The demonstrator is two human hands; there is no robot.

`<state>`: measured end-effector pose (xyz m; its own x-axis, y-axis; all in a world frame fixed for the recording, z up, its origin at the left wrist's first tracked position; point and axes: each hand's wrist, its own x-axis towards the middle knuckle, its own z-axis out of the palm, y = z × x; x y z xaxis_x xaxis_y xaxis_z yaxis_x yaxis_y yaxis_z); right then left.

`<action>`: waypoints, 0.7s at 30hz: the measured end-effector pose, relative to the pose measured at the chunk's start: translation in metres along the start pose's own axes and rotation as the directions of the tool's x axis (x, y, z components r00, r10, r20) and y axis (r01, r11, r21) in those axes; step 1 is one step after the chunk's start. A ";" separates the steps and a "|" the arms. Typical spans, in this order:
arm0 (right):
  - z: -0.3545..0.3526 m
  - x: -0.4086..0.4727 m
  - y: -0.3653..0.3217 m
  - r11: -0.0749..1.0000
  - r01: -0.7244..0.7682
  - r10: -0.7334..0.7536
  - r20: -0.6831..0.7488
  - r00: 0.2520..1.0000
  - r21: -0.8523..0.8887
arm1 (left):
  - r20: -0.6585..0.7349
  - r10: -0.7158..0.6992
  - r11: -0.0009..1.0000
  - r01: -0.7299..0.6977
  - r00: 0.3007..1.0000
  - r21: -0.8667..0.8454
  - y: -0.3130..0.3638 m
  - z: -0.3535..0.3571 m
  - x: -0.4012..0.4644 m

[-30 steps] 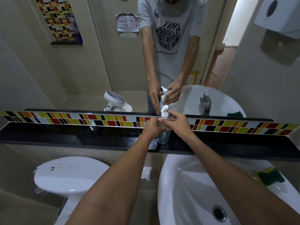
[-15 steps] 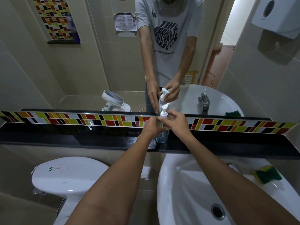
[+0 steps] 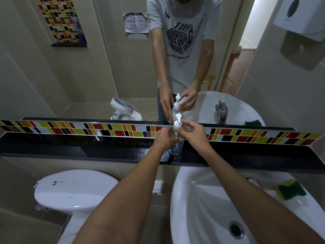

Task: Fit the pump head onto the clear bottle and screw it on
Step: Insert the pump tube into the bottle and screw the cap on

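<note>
The clear bottle [image 3: 175,147] stands upright on the black ledge [image 3: 88,147] below the mirror. A white pump head [image 3: 177,123] sits on its neck, nozzle pointing up and away. My left hand [image 3: 164,138] wraps the bottle's upper body from the left. From the right, my right hand [image 3: 195,133] pinches the pump head's collar with fingertips. The bottle's middle is hidden behind my fingers. The mirror repeats the hands and bottle.
A white sink [image 3: 202,208] with a drain [image 3: 236,229] lies below right, a green-yellow sponge [image 3: 290,189] on its rim. A white toilet lid [image 3: 75,189] is lower left. A coloured tile strip [image 3: 70,129] backs the ledge. A white wall dispenser [image 3: 302,16] hangs top right.
My right hand's fingers have shifted on the pump collar, and the nozzle has swung from pointing right to pointing away. The bottle stays on the ledge in my left hand.
</note>
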<state>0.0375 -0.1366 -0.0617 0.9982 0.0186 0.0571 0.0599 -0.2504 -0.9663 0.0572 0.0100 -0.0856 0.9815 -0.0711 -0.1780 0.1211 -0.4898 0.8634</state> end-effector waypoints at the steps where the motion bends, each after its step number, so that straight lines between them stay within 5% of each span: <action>1: -0.002 0.000 0.000 1.000 0.000 0.000 -0.027 1.000 -0.010 | 0.003 -0.001 1.000 0.001 1.000 -0.005 0.000 0.000 0.000; 8: 0.002 0.007 -0.013 0.997 0.027 -0.019 0.106 0.994 -0.078 | -0.016 0.023 1.000 -0.023 1.000 -0.003 -0.003 -0.001 0.001; 16: -0.002 0.003 -0.007 0.996 0.025 -0.028 -0.033 0.999 -0.088 | -0.026 0.018 0.998 -0.019 0.999 -0.055 -0.006 0.003 0.001; 21: 0.001 0.010 -0.013 0.994 0.010 0.001 0.102 0.995 -0.105 | -0.040 0.012 0.999 -0.014 0.999 -0.040 -0.005 0.003 -0.001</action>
<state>0.0466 -0.1319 -0.0486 0.9926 0.1173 0.0305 0.0701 -0.3508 -0.9338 0.0555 0.0099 -0.0910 0.9880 -0.0425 -0.1486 0.1135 -0.4534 0.8841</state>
